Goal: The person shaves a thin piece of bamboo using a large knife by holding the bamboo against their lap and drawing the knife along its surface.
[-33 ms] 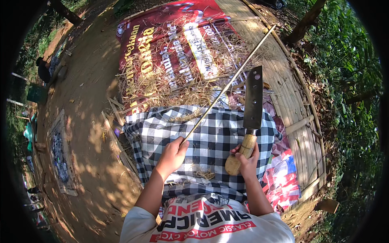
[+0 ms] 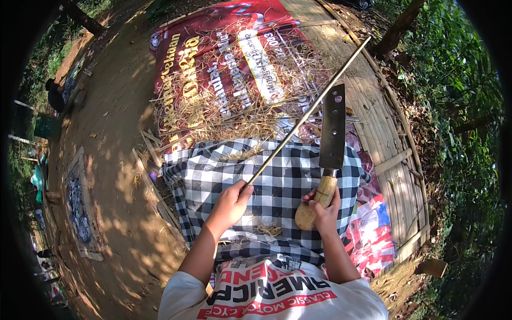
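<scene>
Left hand [image 2: 230, 202] fingers closed round a thin stick [image 2: 309, 110] running out toward 1 o'clock, likely steadied for trimming. Right hand [image 2: 324, 209] grips a cleaver [image 2: 333, 128], blade toward 12, above checked cloth [image 2: 213, 176].

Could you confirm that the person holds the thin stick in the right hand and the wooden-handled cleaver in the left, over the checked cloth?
Not quite: in the head view, the left hand holds the stick and the right hand the cleaver, over the checked cloth.
</scene>
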`<move>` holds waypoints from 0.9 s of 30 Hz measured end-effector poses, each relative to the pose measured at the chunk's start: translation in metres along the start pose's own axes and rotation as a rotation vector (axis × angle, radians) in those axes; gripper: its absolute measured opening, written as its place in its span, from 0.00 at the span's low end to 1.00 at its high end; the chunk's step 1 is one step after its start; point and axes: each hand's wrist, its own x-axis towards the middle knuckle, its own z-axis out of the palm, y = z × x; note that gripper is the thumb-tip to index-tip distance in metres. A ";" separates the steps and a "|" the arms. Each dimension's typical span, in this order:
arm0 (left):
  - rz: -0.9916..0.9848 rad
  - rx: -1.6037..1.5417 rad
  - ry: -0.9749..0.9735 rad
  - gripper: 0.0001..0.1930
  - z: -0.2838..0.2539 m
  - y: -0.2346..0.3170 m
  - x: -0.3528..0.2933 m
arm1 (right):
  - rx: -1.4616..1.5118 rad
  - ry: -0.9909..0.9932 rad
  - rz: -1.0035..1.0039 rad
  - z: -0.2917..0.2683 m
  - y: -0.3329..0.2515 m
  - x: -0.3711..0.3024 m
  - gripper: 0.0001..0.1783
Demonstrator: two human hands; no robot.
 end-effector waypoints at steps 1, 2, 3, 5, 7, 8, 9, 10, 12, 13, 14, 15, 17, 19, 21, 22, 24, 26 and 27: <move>0.007 -0.056 -0.013 0.13 0.010 -0.001 0.004 | 0.028 0.006 -0.004 0.002 -0.002 0.000 0.27; 0.042 -0.118 -0.022 0.13 0.018 -0.010 0.009 | 0.056 0.007 -0.007 0.007 -0.004 0.000 0.27; 0.075 -0.180 -0.029 0.14 0.024 -0.018 0.012 | 0.084 0.005 -0.009 0.011 -0.007 0.000 0.27; 0.068 -0.130 -0.027 0.13 0.030 -0.007 0.014 | 0.113 0.041 -0.019 0.014 -0.009 0.001 0.27; 0.073 -0.086 -0.013 0.13 0.036 -0.003 0.015 | 0.103 0.070 -0.030 0.016 -0.009 0.002 0.27; 0.082 -0.066 -0.001 0.13 0.039 -0.003 0.014 | 0.101 0.081 -0.030 0.015 -0.008 0.002 0.27; 0.090 -0.046 0.011 0.13 0.041 -0.003 0.013 | 0.098 0.091 -0.029 0.014 -0.007 0.001 0.28; 0.080 -0.023 -0.001 0.13 0.041 -0.003 0.014 | 0.097 0.103 -0.029 0.013 -0.006 0.001 0.28; 0.146 -0.069 0.051 0.11 0.048 -0.005 0.014 | 0.108 0.094 -0.020 0.013 -0.001 0.001 0.28; 0.182 -0.093 0.071 0.10 0.050 -0.005 0.014 | 0.111 0.095 -0.018 0.012 0.001 0.000 0.28; 0.179 -0.098 0.057 0.10 0.050 -0.004 0.014 | 0.095 0.091 -0.008 0.012 0.002 0.000 0.28; 0.178 -0.087 0.054 0.10 0.050 -0.002 0.014 | 0.079 0.088 0.001 0.012 0.004 -0.001 0.28; 0.180 -0.068 0.048 0.10 0.052 0.001 0.012 | 0.075 0.084 0.010 0.015 0.004 0.000 0.28; 0.222 -0.049 0.046 0.09 0.055 -0.002 0.012 | 0.101 0.083 0.013 0.021 0.002 0.000 0.28; 0.143 -0.139 -0.007 0.08 0.058 -0.001 0.009 | 0.139 0.093 0.019 0.025 0.001 0.001 0.27; 0.046 -0.237 -0.060 0.07 0.058 0.005 0.007 | 0.157 0.098 0.020 0.026 0.002 0.002 0.27; -0.018 -0.314 -0.130 0.06 0.059 0.007 0.006 | 0.172 0.106 0.018 0.025 0.003 0.002 0.27; 0.047 -0.274 -0.157 0.04 0.057 0.000 0.007 | 0.170 0.108 0.016 0.025 0.002 0.002 0.26; 0.039 -0.324 -0.186 0.04 0.058 -0.006 0.009 | 0.160 0.114 0.014 0.025 0.002 0.002 0.26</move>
